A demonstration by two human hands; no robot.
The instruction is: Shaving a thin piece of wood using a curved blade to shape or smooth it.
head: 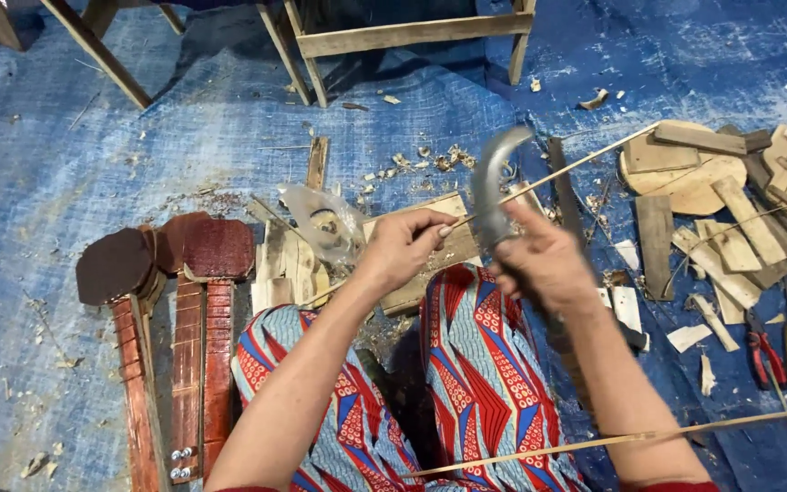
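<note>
- The left hand, just left of the frame's centre, pinches a thin bamboo strip between thumb and fingertips.
- The strip's long axis runs on a diagonal: from the pinch it rises toward the upper right, its far end pointing at the pile of wood offcuts at right of frame.
- The right hand, centre right, is closed round the handle of a curved knife; the index finger is stretched out.
- The knife's blade, blurred, stands nearly upright and hooks over to the right at its top, crossing the strip just beside the left hand.
- Both hands hover above a wooden block and the person's patterned lap.
- Dark red wooden pieces lie at lower left on the blue tarpaulin.
- Red-handled pliers lie at the right edge.
</note>
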